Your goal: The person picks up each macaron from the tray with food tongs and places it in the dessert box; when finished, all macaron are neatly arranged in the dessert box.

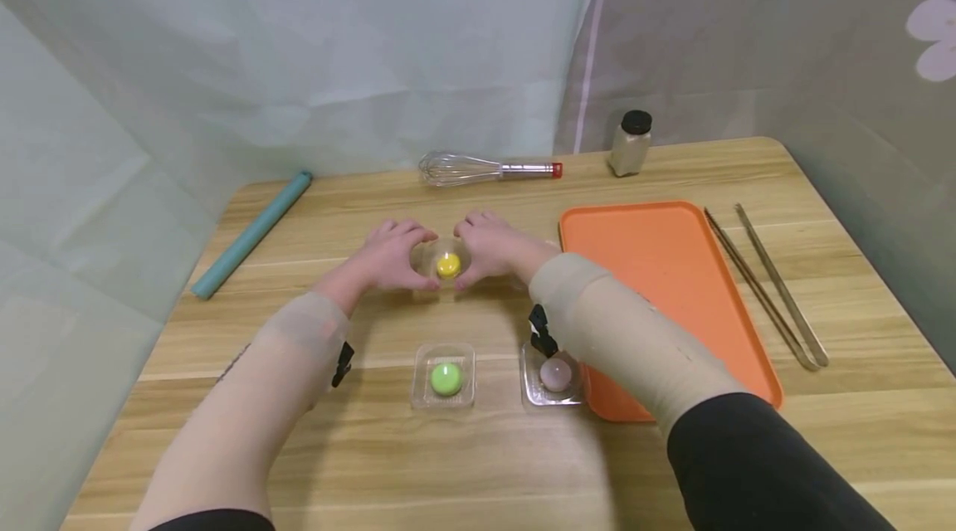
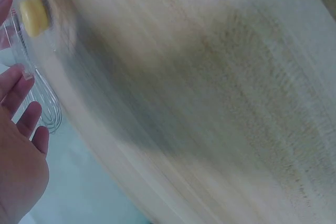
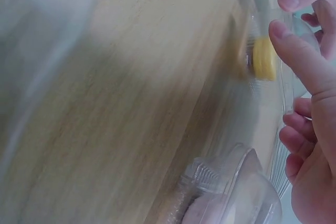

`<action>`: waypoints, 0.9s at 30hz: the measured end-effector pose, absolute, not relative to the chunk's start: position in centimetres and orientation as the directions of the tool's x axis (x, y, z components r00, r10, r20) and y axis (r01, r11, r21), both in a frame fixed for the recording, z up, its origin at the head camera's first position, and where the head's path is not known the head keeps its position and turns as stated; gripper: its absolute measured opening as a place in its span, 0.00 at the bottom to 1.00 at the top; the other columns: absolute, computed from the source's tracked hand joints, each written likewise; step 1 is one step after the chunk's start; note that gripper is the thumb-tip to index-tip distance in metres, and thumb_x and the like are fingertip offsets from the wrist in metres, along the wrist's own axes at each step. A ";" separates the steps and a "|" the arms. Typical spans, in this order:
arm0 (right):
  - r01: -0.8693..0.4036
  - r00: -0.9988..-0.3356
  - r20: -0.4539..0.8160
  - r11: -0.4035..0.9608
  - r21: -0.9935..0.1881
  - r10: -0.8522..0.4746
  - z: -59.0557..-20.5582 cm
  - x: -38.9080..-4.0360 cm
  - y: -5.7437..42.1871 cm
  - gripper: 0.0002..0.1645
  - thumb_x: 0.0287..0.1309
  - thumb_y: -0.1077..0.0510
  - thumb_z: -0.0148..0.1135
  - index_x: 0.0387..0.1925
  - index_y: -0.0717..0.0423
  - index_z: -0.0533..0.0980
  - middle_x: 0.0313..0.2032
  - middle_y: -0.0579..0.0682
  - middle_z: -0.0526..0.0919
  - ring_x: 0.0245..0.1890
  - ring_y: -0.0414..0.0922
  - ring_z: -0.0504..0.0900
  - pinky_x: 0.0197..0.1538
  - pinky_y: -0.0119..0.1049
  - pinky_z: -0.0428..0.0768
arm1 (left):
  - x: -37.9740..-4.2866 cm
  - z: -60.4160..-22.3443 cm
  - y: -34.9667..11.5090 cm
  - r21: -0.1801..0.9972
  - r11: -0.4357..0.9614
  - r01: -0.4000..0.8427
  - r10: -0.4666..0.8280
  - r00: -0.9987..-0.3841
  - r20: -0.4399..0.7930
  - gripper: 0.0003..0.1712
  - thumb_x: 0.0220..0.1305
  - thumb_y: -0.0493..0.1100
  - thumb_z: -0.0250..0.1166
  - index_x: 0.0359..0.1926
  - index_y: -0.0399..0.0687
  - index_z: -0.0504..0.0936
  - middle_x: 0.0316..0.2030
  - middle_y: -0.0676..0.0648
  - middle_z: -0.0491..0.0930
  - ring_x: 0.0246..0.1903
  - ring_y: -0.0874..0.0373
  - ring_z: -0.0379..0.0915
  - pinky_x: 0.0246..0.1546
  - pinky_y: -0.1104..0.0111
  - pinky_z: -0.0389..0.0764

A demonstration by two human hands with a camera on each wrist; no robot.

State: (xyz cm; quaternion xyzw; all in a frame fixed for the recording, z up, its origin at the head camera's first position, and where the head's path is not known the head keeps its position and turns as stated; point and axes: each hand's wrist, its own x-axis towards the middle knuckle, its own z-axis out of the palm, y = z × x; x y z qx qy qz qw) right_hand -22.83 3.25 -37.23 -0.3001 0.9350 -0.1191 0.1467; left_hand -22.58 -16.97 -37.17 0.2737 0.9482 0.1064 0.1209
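Note:
A yellow macaron (image 1: 448, 266) sits in a clear plastic box (image 3: 286, 85) on the wooden table. My left hand (image 1: 392, 255) grips the box's left side, thumb near and fingers on the far edge. From the right, my right hand (image 1: 493, 246) holds the opposite side the same way. Nearer to me are a green macaron (image 1: 446, 379) in its own clear box (image 1: 444, 405) and a pale pink macaron (image 1: 556, 374) in another clear box (image 1: 532, 388). In the right wrist view, a domed clear box (image 3: 252, 177) with pale contents stands beside my right hand.
An orange tray (image 1: 635, 241) lies on the right, metal tongs (image 1: 780, 286) beyond it. Along the back are a whisk (image 1: 485, 169) and a black-lidded jar (image 1: 631, 145). A teal rolling pin (image 1: 254, 234) lies at the left edge. Curtains (image 1: 358, 58) hang behind the table.

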 end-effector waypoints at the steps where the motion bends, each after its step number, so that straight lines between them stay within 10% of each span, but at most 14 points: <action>1: -0.523 -0.778 -0.204 0.793 -0.313 -0.594 -37.2 -22.8 3.2 0.57 0.34 0.32 0.72 0.61 0.61 0.64 0.58 0.56 0.68 0.58 0.51 0.64 0.64 0.43 0.59 | -22.6 -37.1 -17.0 0.268 0.827 0.495 0.545 -0.821 -0.168 0.49 0.39 0.63 0.72 0.62 0.45 0.69 0.59 0.42 0.66 0.55 0.44 0.57 0.56 0.48 0.56; 27: -0.507 -0.719 -0.274 0.752 -0.421 -0.639 -36.4 -22.9 5.5 0.49 0.47 0.42 0.70 0.65 0.61 0.62 0.64 0.57 0.64 0.64 0.54 0.61 0.66 0.46 0.55 | -22.3 -37.5 -17.1 0.291 0.822 0.489 0.558 -0.793 -0.245 0.50 0.42 0.65 0.72 0.65 0.51 0.66 0.63 0.42 0.62 0.59 0.41 0.55 0.58 0.44 0.53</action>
